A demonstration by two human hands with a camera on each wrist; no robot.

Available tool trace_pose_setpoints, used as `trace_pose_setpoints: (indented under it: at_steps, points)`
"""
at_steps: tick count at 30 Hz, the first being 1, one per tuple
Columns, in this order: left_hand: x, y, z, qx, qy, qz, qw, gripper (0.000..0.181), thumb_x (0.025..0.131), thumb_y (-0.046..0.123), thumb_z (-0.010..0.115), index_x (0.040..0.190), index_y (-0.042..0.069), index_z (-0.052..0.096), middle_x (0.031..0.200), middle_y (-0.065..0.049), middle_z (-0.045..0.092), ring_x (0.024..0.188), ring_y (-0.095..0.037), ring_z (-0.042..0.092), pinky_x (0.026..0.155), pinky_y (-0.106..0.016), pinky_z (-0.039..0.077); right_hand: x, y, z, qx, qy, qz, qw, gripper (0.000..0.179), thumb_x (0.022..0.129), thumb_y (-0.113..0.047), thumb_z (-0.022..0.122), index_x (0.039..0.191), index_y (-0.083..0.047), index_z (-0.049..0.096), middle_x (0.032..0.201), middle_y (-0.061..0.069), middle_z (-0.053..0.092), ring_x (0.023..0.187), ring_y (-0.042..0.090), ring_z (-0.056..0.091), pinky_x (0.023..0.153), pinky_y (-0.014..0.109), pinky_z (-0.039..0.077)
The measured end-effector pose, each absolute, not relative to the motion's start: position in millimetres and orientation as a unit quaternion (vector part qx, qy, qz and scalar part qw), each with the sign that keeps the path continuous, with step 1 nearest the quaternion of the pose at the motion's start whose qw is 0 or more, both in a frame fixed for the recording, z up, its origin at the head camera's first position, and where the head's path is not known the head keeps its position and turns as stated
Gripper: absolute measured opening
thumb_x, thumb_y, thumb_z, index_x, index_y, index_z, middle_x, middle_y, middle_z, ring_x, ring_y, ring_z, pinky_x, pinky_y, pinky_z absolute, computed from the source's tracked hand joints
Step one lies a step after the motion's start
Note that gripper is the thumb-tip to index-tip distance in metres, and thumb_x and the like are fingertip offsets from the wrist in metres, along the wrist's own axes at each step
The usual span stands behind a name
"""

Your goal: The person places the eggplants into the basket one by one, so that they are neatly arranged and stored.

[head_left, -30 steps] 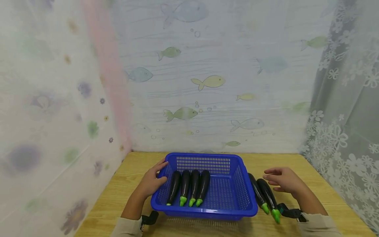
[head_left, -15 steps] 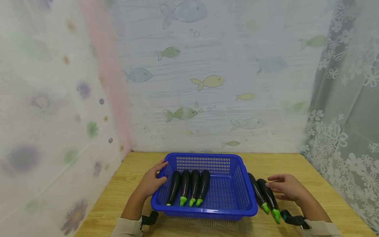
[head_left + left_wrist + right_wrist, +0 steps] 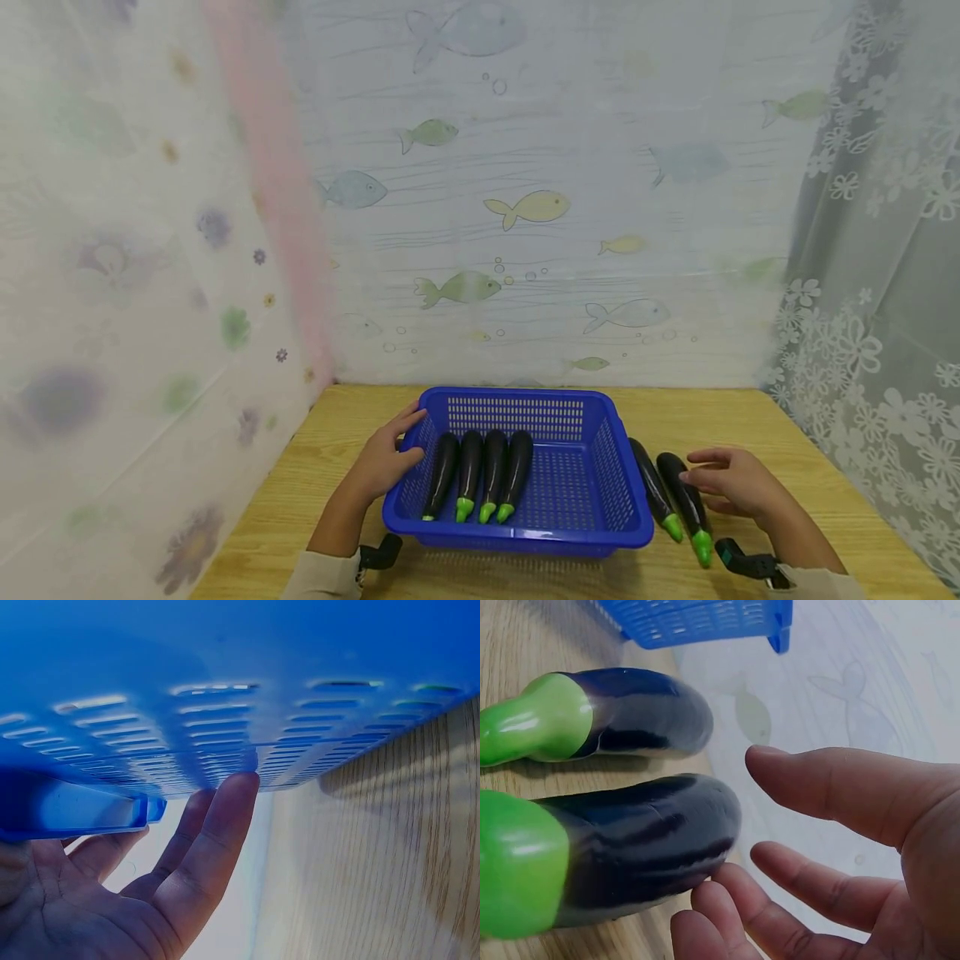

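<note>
A blue slotted plastic basket point(image 3: 517, 533) stands on the table with several dark eggplants point(image 3: 493, 471) side by side in its left half, green stem ends toward me. At its left side my left hand point(image 3: 384, 458) holds the rim, thumb and index finger over the edge, other fingers against the outer wall point(image 3: 225, 742). Right of the basket lie two more eggplants, an inner one point(image 3: 654, 483) next to the wall and an outer one point(image 3: 684, 500). My right hand point(image 3: 731, 482) is beside the outer eggplant point(image 3: 645, 847), thumb raised above it and lower fingertips at its side.
The light wood-grain table point(image 3: 300, 500) runs back to a curtain point(image 3: 540, 275) printed with fish. Flowered sheets point(image 3: 150, 333) hang on the left, and a lacy white curtain point(image 3: 885, 333) on the right.
My right hand has come down and slightly right, to the outer eggplant. That eggplant has shifted a little to the right, away from the inner one. My left hand stays on the basket.
</note>
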State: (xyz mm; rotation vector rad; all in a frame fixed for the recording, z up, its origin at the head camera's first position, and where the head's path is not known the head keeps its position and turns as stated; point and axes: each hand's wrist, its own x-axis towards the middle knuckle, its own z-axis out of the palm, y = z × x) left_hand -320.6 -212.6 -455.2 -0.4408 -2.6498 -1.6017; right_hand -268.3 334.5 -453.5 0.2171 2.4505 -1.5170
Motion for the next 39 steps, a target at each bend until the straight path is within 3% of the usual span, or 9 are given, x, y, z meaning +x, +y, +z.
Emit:
trace_pose_setpoints:
  at_steps: [11,17,39]
  points:
    - [-320,-213,-454,-0.140,-0.850,-0.508,0.009,0.070,0.090,0.007,0.063,0.157,0.009,0.046,0.171,-0.002,0.028,0.127,-0.043,0.061,0.080,-0.046,0.063,-271,337,-463,0.086,0.840,-0.521,0.125,0.076,0.092,-0.031,0.077,0.148,0.010,0.045,0.135,0.030,0.061,0.110,0.035,0.071,0.085,0.046,0.062]
    - [-320,-212,-453,-0.138,-0.854,-0.502,0.015,0.069,0.090,0.006,0.063,0.157,0.010,0.046,0.171,-0.002,0.029,0.129,-0.045,0.060,0.082,-0.049,0.062,-272,333,-467,0.090,0.829,-0.535,0.135,0.077,0.093,-0.030,0.077,0.146,0.015,0.043,0.132,0.028,0.064,0.107,0.028,0.072,0.085,0.048,0.062]
    - [-318,-212,-452,-0.138,-0.848,-0.512,0.006,0.069,0.091,0.005,0.062,0.157,0.008,0.045,0.172,-0.004,0.026,0.128,-0.044,0.060,0.082,-0.048,0.063,-271,334,-466,0.091,0.826,-0.543,0.122,0.064,0.095,-0.026,0.074,0.139,0.014,0.053,0.115,0.012,0.074,0.099,0.020,0.072,0.080,0.044,0.064]
